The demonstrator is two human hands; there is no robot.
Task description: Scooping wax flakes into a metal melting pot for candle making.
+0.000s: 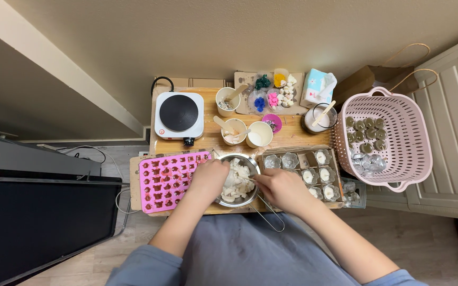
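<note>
On the small wooden table (292, 139), seen from the head camera, a metal bowl (238, 182) with a wire handle sits at the near edge, filled with white waxy chunks (237, 185). Both hands are at this bowl. The left hand (208, 179) curls over its left rim, fingers bent down against the rim; whether it grips the rim or a chunk I cannot tell. The right hand (282, 189) rests at the right rim, fingers pinched narrow on a thin stick-like tool whose tip reaches into the chunks.

Just left of the bowl lies a pink silicone mould (164, 181) with many small shaped cavities. Just right of it is a cardboard tray (307, 168) holding clear flower-shaped cups, several filled with white. Behind the mould stands a white single hot plate (179, 115) with a black round top. Three paper cups (239, 122) stand mid-table, two with wooden sticks in them. Farther back is a board with small coloured shapes (272, 94), and a tissue box (315, 87). At the right, a pink plastic basket (398, 140) holds small dark-topped jars and clear cups.
</note>
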